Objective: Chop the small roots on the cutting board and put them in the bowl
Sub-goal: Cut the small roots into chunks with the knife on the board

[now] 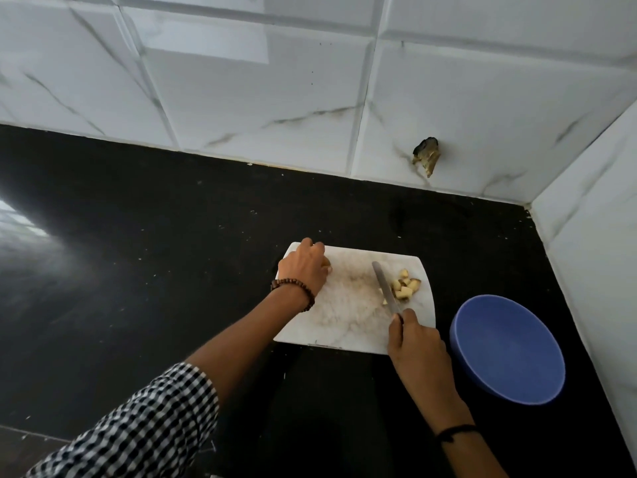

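A white cutting board [348,305] lies on the black counter. Several chopped pale root pieces [404,287] sit in a small heap near its right edge. My right hand [418,346] grips the handle of a knife [386,286], whose blade lies flat-angled just left of the heap, touching it. My left hand [305,267] rests on the board's far left corner with fingers curled down; whether it holds a root underneath is hidden. A blue bowl [508,350] stands to the right of the board and looks empty.
The black counter [155,253] stretches wide to the left. White marble-look tiled walls [275,98] close the back and the right side, meeting in a corner. A broken hole [426,155] marks the back wall.
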The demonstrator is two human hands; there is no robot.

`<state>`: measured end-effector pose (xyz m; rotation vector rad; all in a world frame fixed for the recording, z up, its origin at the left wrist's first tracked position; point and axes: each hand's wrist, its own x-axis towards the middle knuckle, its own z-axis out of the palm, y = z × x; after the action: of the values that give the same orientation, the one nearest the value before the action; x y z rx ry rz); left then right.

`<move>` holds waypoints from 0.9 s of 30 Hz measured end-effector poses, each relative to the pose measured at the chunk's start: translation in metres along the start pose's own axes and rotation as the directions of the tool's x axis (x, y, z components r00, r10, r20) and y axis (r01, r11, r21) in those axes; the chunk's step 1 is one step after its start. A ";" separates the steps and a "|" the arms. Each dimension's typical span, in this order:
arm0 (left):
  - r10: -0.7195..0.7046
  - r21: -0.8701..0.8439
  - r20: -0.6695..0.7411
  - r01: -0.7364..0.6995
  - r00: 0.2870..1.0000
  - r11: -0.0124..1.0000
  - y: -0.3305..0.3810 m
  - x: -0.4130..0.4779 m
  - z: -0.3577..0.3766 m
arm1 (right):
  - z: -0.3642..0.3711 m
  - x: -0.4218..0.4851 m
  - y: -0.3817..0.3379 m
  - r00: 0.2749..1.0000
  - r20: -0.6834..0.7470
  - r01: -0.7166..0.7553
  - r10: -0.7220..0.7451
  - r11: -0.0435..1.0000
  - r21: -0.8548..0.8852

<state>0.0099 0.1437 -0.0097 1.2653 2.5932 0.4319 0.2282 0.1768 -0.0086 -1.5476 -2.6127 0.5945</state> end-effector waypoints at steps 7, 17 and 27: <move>0.128 -0.103 -0.019 -0.130 0.992 0.986 0.007 -0.016 0.001 | -0.002 -0.003 -0.007 0.999 0.007 -0.043 0.042 0.978 0.204; 0.211 -0.309 0.036 -0.190 0.977 0.932 0.004 -0.039 0.019 | 0.008 -0.005 -0.015 0.992 0.098 -0.124 0.085 0.849 0.514; 0.184 -0.337 -0.042 -0.188 0.982 0.923 0.004 -0.038 0.021 | 0.014 -0.005 -0.022 0.981 0.181 -0.172 0.071 0.745 0.644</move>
<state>0.0427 0.1193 -0.0256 1.3853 2.2793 0.8796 0.2088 0.1589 -0.0132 -1.4536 -2.0061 1.4953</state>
